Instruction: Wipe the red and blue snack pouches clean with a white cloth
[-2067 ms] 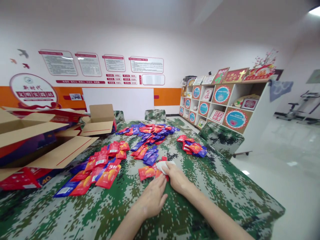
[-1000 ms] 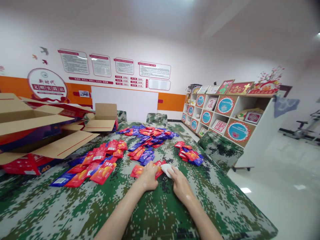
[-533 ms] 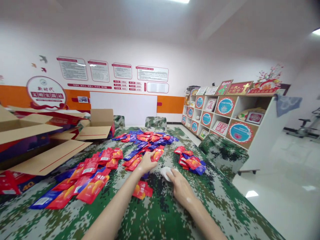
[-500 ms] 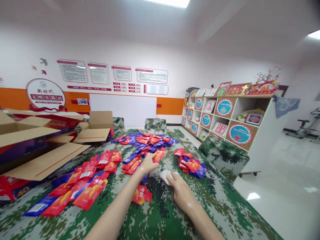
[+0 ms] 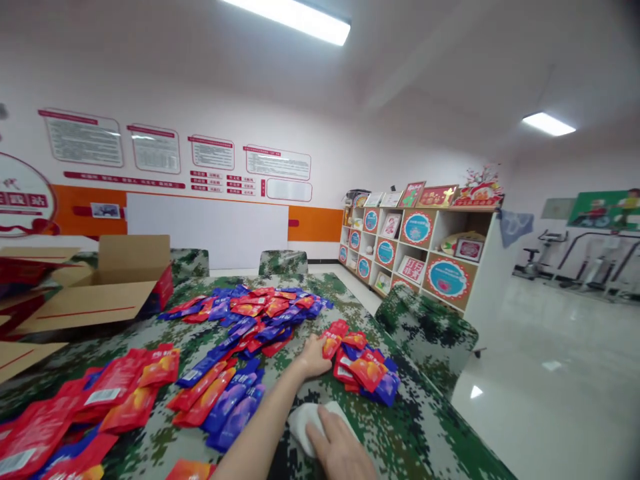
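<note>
1) White wall [image 5: 220, 100] with an orange band [image 5: 320, 228] stands behind a table [image 5: 425, 437] draped in green camouflage cloth, under 2 lit ceiling lamps [image 5: 295, 20]
2) Left hand [image 5: 315, 358] reaches forward and grips 1 red packet [image 5: 334, 339], pinched at its near end, beside the left rear of a small red and blue pile [image 5: 370, 373]; whether packet and pile touch, I cannot tell
3) Right hand [image 5: 343, 443] is closer to the viewer, thumb and fingers closed on a crumpled white cloth [image 5: 303, 427] low over the table
4) Farther back, a large heap [image 5: 265, 310] of red and blue packets spreads across the middle
5) Left of the left forearm, red packets [image 5: 205, 397] lie next to blue packets [image 5: 237, 407], and 1 more red packet is cut off by the bottom edge
6) Another group of packets [image 5: 107, 397], mostly red, lies at far left, in front of an open cardboard box [image 5: 105, 300]
7) Camouflage-covered chairs [image 5: 425, 330] and a white shelf unit [image 5: 435, 233] stand beyond the table
</note>
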### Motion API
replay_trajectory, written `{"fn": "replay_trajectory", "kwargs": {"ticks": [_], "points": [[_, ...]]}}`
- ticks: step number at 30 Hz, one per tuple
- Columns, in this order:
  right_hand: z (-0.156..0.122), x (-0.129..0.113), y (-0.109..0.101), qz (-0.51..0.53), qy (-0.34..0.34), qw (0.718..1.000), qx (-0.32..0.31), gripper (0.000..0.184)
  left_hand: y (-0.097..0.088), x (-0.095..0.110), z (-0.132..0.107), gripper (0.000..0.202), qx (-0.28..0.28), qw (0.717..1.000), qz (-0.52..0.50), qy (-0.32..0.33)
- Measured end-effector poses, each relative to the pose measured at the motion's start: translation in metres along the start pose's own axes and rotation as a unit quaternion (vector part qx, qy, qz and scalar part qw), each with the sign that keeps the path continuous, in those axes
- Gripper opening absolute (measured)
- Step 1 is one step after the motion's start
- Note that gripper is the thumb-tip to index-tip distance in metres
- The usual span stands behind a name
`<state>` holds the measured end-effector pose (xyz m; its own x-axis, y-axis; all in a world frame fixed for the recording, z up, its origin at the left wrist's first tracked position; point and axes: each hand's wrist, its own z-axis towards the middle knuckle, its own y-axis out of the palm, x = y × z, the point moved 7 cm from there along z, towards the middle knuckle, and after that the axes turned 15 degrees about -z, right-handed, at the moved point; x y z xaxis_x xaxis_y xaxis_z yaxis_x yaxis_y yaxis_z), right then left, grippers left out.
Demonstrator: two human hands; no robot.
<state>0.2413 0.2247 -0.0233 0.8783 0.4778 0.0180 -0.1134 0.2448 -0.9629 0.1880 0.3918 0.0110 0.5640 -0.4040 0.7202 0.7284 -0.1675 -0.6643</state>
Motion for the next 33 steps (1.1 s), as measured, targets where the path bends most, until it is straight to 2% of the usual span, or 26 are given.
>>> {"fn": "replay_trajectory", "kwargs": {"ticks": [3,5,7,10,13,15,16,18,21,24,26,28,33], "points": [[-0.006,-0.006,-0.013,0.009,0.031,0.998,-0.051,0.064,0.008,-0.002,-0.006,0.048,-0.006,1.000,0.021,-0.018],[-0.009,-0.011,-0.028,0.012,0.040,0.998,-0.049,0.065,0.006,0.003,-0.011,0.050,-0.011,0.999,0.029,-0.023],[-0.011,-0.014,-0.038,0.003,0.043,0.998,-0.039,0.064,-0.004,0.012,-0.018,0.051,-0.015,0.999,0.030,-0.022],[-0.013,-0.016,-0.044,-0.012,0.035,0.999,-0.030,0.064,-0.039,0.027,-0.040,0.053,-0.012,0.999,0.029,-0.008],[-0.013,-0.018,-0.045,-0.011,0.021,1.000,-0.019,0.063,-0.088,0.037,-0.092,0.053,-0.009,0.999,0.027,0.024],[-0.012,-0.019,-0.045,-0.009,0.021,1.000,-0.016,0.063,-0.119,0.047,-0.144,0.049,-0.004,0.996,0.022,0.091],[-0.012,-0.019,-0.046,-0.008,0.022,1.000,-0.011,0.063,-0.132,0.048,-0.173,0.045,0.005,0.995,0.020,0.099],[-0.011,-0.022,-0.049,-0.003,0.022,1.000,-0.004,0.061,-0.146,0.043,-0.231,0.040,-0.004,0.997,0.025,0.074],[-0.009,-0.032,-0.057,-0.004,0.016,1.000,0.010,0.062,-0.145,0.029,-0.305,0.039,-0.024,0.998,0.053,0.032],[-0.007,-0.047,-0.069,0.002,0.007,1.000,0.024,0.065,-0.133,0.016,-0.347,0.050,-0.024,0.994,0.102,-0.006],[-0.006,-0.057,-0.076,0.006,0.007,1.000,0.030,0.065,-0.126,0.016,-0.357,0.052,-0.018,0.991,0.131,-0.016],[-0.006,-0.065,-0.081,0.005,0.009,1.000,0.028,0.064,-0.115,0.025,-0.356,0.049,-0.027,0.988,0.152,-0.006],[-0.009,-0.078,-0.088,-0.006,0.016,0.999,0.031,0.063,-0.082,0.054,-0.330,0.051,-0.047,0.983,0.178,0.016]]}}
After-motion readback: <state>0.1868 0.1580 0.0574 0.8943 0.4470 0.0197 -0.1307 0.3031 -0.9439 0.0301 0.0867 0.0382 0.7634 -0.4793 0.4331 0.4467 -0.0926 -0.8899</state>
